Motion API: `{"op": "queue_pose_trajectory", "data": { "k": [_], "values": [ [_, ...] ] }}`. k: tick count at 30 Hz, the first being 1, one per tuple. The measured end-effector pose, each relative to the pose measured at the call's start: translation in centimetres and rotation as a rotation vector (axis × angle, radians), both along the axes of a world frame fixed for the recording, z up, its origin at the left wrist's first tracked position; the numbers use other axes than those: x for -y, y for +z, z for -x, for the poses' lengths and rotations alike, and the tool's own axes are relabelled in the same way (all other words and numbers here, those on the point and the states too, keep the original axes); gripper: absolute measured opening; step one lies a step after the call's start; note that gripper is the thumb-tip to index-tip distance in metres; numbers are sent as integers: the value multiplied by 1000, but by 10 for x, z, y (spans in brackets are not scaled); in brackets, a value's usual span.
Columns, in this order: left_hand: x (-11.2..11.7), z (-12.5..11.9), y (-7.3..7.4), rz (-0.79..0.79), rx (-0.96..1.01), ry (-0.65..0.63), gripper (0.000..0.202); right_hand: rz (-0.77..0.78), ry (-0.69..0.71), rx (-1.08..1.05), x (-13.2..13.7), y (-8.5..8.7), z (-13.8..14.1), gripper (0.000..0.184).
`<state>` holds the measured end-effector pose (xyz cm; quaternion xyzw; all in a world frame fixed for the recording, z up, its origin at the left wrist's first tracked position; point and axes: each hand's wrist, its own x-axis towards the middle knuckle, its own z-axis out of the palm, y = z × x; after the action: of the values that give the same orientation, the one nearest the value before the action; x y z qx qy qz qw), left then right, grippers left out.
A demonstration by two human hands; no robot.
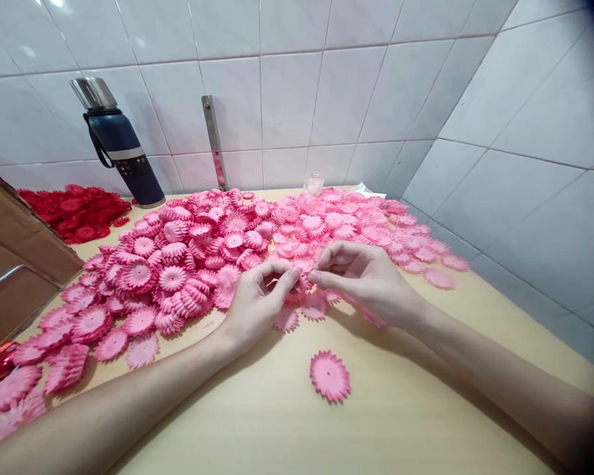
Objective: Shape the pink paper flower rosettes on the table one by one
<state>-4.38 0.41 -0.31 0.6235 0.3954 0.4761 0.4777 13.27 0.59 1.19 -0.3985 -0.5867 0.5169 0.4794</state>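
My left hand (257,300) and my right hand (363,280) meet over the front of a heap of pink flower-shaped petal discs (173,278). Thumb and fingers are pinched together on both, with a pale pink petal disc (304,280) between the fingertips. Much of that disc blends into the heap behind it. A single petal disc (329,376) with a toothed rim and a small centre hole lies flat on the table (257,422), nearer to me.
A dark blue flask (123,155) stands at the back left, beside a pile of red petal discs (76,211). Cardboard (24,257) borders the left side. A small clear cup (313,185) is behind the heap. Tiled walls (297,92) close off the back and right.
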Motion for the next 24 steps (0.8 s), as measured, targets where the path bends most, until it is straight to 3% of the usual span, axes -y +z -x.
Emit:
{"op": "queue_pose_trajectory", "data": {
  "k": [5, 9, 12, 15, 18, 24],
  "values": [
    [-3, 1, -4, 39, 105, 104, 19, -9, -63, -11, -3, 2, -3, 27],
    [-8, 2, -7, 98, 270, 246, 23, -34, -223, -38, -15, -4, -16, 23],
    [-8, 0, -4, 107, 278, 295, 20, -47, -313, -69, -23, -8, -23, 24],
    [-5, -1, 0, 39, 228, 257, 24, -53, -266, -42, -21, -8, -21, 24],
    [-1, -1, 2, -22, 124, 171, 14, -82, -172, -1, -13, -4, -12, 21],
    [-1, 0, 1, 33, 78, 29, 18, -69, -13, 11, 0, 1, 0, 22]
  ]
}}
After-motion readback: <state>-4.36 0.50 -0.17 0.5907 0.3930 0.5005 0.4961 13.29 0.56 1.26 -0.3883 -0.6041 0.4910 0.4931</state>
